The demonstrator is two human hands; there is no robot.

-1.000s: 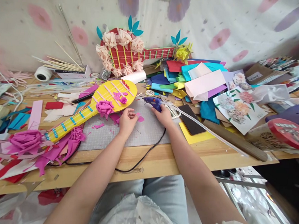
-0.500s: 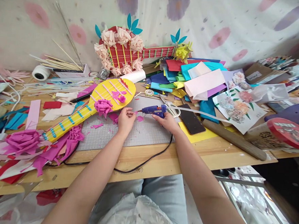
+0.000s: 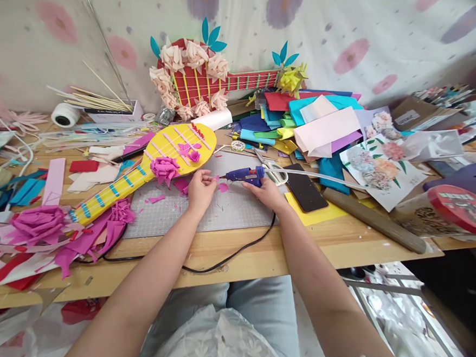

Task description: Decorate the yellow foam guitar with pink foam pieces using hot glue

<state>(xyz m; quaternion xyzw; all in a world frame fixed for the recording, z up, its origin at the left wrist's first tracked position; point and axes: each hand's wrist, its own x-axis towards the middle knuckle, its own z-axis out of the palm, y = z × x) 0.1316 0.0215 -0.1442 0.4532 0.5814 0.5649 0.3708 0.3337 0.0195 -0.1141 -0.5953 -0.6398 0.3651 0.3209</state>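
Observation:
My right hand (image 3: 265, 190) is wrapped around a blue glue gun (image 3: 244, 175) with a long clear glue stick in its back. The nozzle points left, close to the fingertips of my left hand (image 3: 202, 189). Those fingers are pinched on a small pink paper piece, mostly hidden. Just beyond my left hand lies a yellow paper guitar (image 3: 178, 150), its neck toward the lower left, with a magenta paper rose (image 3: 164, 170) on its body. Magenta scraps (image 3: 155, 199) are scattered on the grey cutting mat (image 3: 170, 217) beneath.
Scissors (image 3: 278, 174), a phone (image 3: 307, 188) and a wooden stick (image 3: 376, 221) lie to the right. A red paper guitar (image 3: 244, 84) with pale roses leans at the back. Folded coloured paper (image 3: 327, 127) is piled behind. The black cord (image 3: 232, 257) loops along the table's front.
Both hands and the glue gun stay almost in place, the nozzle still by the left fingertips. The view has shifted very slightly.

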